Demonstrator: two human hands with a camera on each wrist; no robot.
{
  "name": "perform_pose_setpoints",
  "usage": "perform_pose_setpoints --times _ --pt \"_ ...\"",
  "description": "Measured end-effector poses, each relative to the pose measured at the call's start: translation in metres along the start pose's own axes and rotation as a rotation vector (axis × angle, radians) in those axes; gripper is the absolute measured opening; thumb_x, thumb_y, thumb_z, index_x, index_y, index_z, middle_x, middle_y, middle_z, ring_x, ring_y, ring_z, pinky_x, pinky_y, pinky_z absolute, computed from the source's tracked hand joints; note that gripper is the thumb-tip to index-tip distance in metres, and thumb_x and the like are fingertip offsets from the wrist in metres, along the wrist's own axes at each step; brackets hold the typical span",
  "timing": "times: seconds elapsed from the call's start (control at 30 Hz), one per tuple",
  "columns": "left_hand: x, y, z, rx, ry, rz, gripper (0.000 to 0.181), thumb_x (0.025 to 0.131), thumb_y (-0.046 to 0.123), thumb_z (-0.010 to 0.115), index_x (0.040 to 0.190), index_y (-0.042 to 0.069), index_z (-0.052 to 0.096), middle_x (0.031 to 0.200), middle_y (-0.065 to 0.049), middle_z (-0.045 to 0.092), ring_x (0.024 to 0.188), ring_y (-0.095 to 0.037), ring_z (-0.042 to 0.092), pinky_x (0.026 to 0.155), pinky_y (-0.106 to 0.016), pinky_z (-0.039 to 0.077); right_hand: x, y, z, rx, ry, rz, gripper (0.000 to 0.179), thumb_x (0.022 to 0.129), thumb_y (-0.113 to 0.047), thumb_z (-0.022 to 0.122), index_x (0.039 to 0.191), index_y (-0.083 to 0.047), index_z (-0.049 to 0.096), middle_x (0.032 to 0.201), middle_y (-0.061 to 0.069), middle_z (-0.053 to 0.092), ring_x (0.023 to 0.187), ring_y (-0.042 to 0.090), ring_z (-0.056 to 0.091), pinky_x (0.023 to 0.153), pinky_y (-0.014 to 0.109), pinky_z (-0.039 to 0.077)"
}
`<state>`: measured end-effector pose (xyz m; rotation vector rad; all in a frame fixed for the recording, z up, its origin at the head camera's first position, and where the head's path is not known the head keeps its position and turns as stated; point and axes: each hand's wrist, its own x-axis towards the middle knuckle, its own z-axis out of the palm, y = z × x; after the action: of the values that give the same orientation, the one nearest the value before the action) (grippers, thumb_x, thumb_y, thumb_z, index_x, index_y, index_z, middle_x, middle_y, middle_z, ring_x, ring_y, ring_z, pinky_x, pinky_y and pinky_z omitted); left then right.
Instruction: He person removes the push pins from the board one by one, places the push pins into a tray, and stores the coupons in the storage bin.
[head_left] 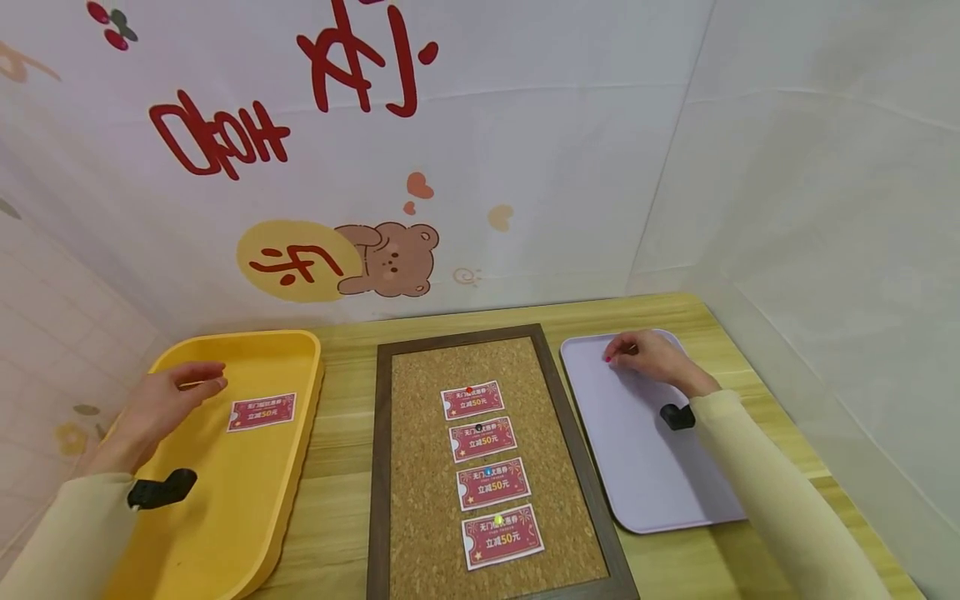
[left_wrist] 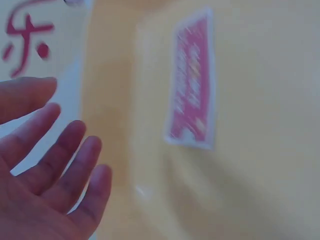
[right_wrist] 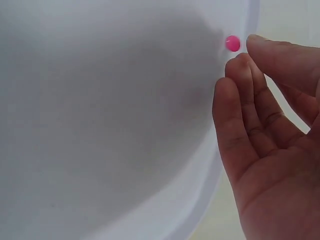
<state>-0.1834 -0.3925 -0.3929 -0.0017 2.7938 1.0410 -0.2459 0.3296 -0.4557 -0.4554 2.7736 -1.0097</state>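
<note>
In the head view my left hand (head_left: 161, 404) hovers over the yellow tray (head_left: 217, 492), thumb and fingers apart and holding nothing. Beside it in that tray lies a red coupon (head_left: 262, 412), also seen in the left wrist view. My right hand (head_left: 651, 357) is over the far part of the lilac tray (head_left: 637, 467). Its thumb and fingertips are drawn together at a small pink pushpin (right_wrist: 232, 43), whose round head shows just past the tips. Between the trays, a cork board (head_left: 420, 500) carries several matching coupons (head_left: 502, 537) in a column, each with a coloured pushpin near its top.
The cork board has a raised dark wooden frame (head_left: 381, 467). Both trays have raised rims, and all stand on a wooden table (head_left: 337, 433). A printed cloth wall (head_left: 540, 167) rises behind, with another cloth on the right side.
</note>
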Motion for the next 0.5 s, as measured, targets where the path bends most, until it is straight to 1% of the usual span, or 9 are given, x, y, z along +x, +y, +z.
perform_pose_setpoints --times 0.03,0.13,0.2,0.23,0.3,0.33,0.37,0.43,0.5 --pt "-0.003 0.007 0.0 0.006 0.024 0.017 0.061 0.109 0.037 0.051 0.147 -0.01 0.046 0.139 -0.031 0.054 0.115 -0.039 0.054 0.071 -0.011 0.044 -0.001 -0.002 -0.001 -0.006 0.009 -0.002 0.011 0.095 0.001 0.068 0.103 -0.002 0.075 0.097 0.006 0.073 0.092 0.022 0.063 0.08 0.027 0.048" --pt "-0.011 0.029 0.001 0.002 0.09 0.057 0.062 0.107 0.042 0.054 0.148 -0.005 0.048 0.134 -0.013 0.059 0.108 -0.013 0.055 0.072 -0.01 0.042 -0.004 -0.008 -0.003 -0.025 0.038 0.006 0.012 0.096 0.0 0.067 0.104 -0.002 0.074 0.099 0.008 0.073 0.095 0.024 0.065 0.081 0.03 0.049" --pt "-0.016 0.045 0.005 -0.028 0.138 0.09 0.059 0.107 0.039 0.057 0.147 -0.004 0.051 0.131 -0.007 0.06 0.1 0.005 0.052 0.074 -0.007 0.042 -0.005 -0.012 -0.004 -0.028 0.05 0.017 0.012 0.096 -0.003 0.067 0.106 -0.002 0.074 0.101 0.009 0.074 0.098 0.026 0.067 0.082 0.033 0.05" --pt "-0.019 0.054 0.008 -0.044 0.154 0.105 0.058 0.106 0.037 0.058 0.146 -0.003 0.052 0.13 -0.006 0.06 0.099 0.009 0.051 0.075 -0.006 0.042 -0.006 -0.015 -0.004 -0.02 0.052 0.025 0.012 0.097 -0.004 0.067 0.107 -0.002 0.074 0.102 0.009 0.074 0.099 0.027 0.067 0.082 0.033 0.05" --pt "-0.024 0.071 0.014 -0.065 0.173 0.138 0.054 0.106 0.034 0.059 0.145 -0.003 0.053 0.132 -0.011 0.061 0.097 0.017 0.049 0.076 -0.004 0.043 -0.007 -0.02 -0.005 -0.011 0.061 0.04 0.013 0.098 -0.008 0.068 0.109 -0.003 0.074 0.103 0.008 0.074 0.101 0.027 0.068 0.081 0.034 0.05" --pt "-0.027 0.079 0.018 -0.071 0.184 0.155 0.052 0.106 0.033 0.06 0.144 -0.003 0.054 0.133 -0.014 0.062 0.097 0.016 0.052 0.077 -0.003 0.043 -0.008 -0.023 -0.006 -0.007 0.064 0.042 0.014 0.099 -0.01 0.068 0.11 -0.003 0.074 0.104 0.007 0.074 0.101 0.027 0.068 0.081 0.034 0.05" --pt "-0.03 0.087 0.021 -0.076 0.187 0.173 0.051 0.106 0.031 0.06 0.144 -0.003 0.055 0.136 -0.019 0.061 0.1 0.011 0.057 0.078 -0.003 0.044 -0.008 -0.026 -0.006 -0.003 0.067 0.04 0.015 0.099 -0.011 0.068 0.111 -0.003 0.073 0.105 0.007 0.074 0.102 0.027 0.068 0.082 0.034 0.05" --pt "-0.036 0.103 0.028 -0.069 0.188 0.192 0.05 0.106 0.032 0.061 0.144 0.0 0.056 0.139 -0.021 0.06 0.108 -0.004 0.064 0.078 -0.003 0.043 -0.01 -0.033 -0.007 -0.001 0.077 0.031 0.016 0.1 -0.013 0.068 0.112 -0.004 0.073 0.107 0.007 0.074 0.103 0.026 0.069 0.082 0.035 0.051" --pt "-0.041 0.118 0.034 -0.072 0.19 0.215 0.05 0.105 0.032 0.062 0.144 0.002 0.056 0.14 -0.022 0.059 0.116 -0.024 0.065 0.08 -0.003 0.043 -0.012 -0.04 -0.007 -0.001 0.086 0.015 0.016 0.1 -0.015 0.069 0.113 -0.005 0.074 0.108 0.008 0.075 0.103 0.026 0.07 0.083 0.035 0.052"
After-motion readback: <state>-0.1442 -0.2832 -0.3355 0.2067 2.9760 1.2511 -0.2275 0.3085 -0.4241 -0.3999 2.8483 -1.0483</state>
